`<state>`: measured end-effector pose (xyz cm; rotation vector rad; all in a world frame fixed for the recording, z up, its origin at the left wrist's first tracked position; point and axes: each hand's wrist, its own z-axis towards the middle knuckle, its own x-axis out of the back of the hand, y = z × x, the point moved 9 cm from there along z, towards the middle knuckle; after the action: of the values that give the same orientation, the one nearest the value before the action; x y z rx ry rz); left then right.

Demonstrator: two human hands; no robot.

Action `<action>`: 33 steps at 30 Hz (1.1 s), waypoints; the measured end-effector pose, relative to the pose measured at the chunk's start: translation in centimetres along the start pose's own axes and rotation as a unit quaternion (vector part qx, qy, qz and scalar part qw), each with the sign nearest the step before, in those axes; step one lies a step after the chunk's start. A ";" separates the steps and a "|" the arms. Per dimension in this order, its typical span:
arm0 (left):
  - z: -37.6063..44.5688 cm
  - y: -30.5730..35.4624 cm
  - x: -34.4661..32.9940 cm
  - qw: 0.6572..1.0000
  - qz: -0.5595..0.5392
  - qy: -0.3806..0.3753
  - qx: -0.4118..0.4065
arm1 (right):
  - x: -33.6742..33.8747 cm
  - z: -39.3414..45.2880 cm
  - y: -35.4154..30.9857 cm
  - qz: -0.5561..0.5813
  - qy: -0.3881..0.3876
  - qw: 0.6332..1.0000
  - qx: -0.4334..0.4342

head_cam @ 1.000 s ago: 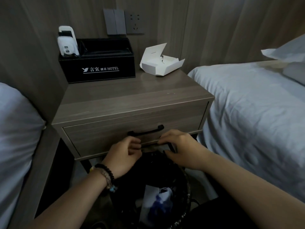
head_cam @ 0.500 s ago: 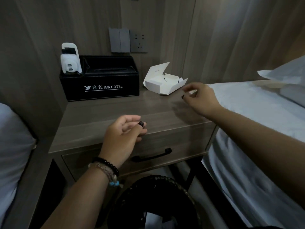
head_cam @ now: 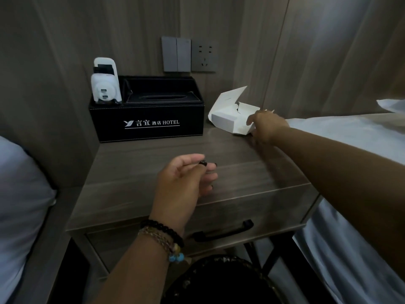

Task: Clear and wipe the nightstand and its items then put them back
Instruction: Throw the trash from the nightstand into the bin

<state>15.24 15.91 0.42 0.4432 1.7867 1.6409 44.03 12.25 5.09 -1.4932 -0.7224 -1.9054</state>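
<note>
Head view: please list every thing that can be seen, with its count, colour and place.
nightstand: 1, grey-brown wood, centre
tissue box: 1, black, back left of top
charger: 1, white, in the box's left slot
carton: 1, white, open, back right of top
switches: 2, grey, wall
socket: 1, grey, wall
bin: 1, black, below drawer
beds: 2, white, both sides
left hand: loosely curled, empty, over the top
right hand: at the carton, grip unclear
</note>
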 end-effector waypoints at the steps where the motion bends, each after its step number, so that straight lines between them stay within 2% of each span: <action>1: 0.1 0.0 -0.1 1.000 -0.002 -0.002 0.001 | -0.1 0.2 -0.1 -0.005 0.008 1.000 0.001; 4: 0.3 0.0 -0.3 1.000 -0.018 -0.006 0.004 | 0.2 0.3 -0.6 -0.024 0.033 0.999 0.016; 8: 0.4 -0.1 -0.9 0.999 -0.036 -0.013 0.010 | 2.3 -0.2 -1.2 -0.046 0.104 0.992 0.046; 16: 0.1 0.2 -2.4 0.999 -0.017 -0.038 0.004 | 8.5 -2.4 -0.4 0.018 0.211 0.973 0.091; 22: -0.7 0.6 -3.7 0.998 -0.023 -0.050 -0.003 | 13.4 -8.0 -0.3 0.054 0.307 0.937 0.157; 27: -2.3 1.1 -4.9 0.997 -0.041 -0.069 0.005 | 15.0 -14.8 -0.5 0.024 0.303 0.927 0.218; 33: -5.6 1.0 -5.2 0.986 -0.141 -0.073 0.044 | 16.2 -23.6 -2.0 0.050 0.315 0.910 0.265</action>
<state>15.11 8.52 2.63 0.3231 1.7282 1.3070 24.37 -5.74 15.67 -0.5213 -0.7461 -1.7644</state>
